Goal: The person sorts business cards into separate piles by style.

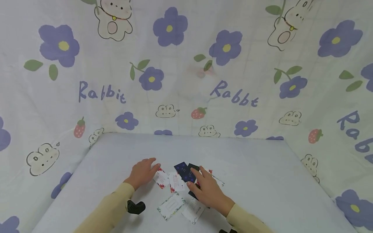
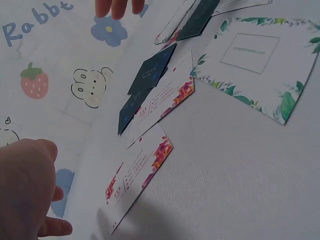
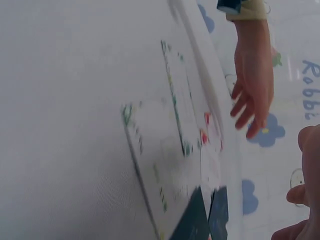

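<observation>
Two hands, two dark blue cards and two leaf-bordered white cards show; other cards overlap.

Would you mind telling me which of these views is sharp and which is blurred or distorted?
Head view: evenly lit, sharp, the backdrop bowed by the wide lens. Left wrist view: crisp on the leaf-bordered card, with the left hand a soft blur up close. Right wrist view: motion-smeared, the cards' print unreadable.
</observation>
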Demonstrator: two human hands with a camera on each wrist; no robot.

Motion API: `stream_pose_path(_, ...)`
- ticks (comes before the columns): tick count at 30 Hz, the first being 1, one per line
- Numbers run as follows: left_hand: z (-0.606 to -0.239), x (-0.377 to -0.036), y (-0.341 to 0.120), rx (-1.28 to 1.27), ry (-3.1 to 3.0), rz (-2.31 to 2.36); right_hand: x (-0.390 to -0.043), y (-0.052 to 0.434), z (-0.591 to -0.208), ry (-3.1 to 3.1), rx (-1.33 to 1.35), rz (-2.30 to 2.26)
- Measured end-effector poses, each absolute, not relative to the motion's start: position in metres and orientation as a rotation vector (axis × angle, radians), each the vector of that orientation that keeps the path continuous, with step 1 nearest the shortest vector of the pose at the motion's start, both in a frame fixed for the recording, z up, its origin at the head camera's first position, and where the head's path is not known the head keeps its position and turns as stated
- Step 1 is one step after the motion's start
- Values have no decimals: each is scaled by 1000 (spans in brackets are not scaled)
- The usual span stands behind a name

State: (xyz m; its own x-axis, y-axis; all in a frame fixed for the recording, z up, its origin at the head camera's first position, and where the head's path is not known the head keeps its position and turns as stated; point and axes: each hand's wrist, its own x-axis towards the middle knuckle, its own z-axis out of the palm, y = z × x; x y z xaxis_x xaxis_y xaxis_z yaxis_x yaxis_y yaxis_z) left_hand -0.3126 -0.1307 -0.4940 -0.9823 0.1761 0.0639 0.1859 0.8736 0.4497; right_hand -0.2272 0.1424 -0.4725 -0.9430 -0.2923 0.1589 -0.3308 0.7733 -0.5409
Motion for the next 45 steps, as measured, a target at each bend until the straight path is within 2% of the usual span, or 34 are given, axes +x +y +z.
stream_pose_path(6, -489, -321, -122, -277, -3037, -830, -232, 114, -469, -2854, 509, 1237)
stream_pose_path(17, -493, -326, -112, -258, -3101, -843, -243, 87, -471, -2642, 178, 2282)
stream_pose_path(22, -488, -323, -109, -245, -3119, -855, -246, 82, -475, -2531, 27, 2579)
stream_pose_path(35, -488, -321, -108, -246, -3086, -890, -246, 68, -478, -2110, -324, 2935)
stream_pose_path(45, -490, -315, -111, -195, -3130, -913, -249, 66, -483, -1963, -387, 2959)
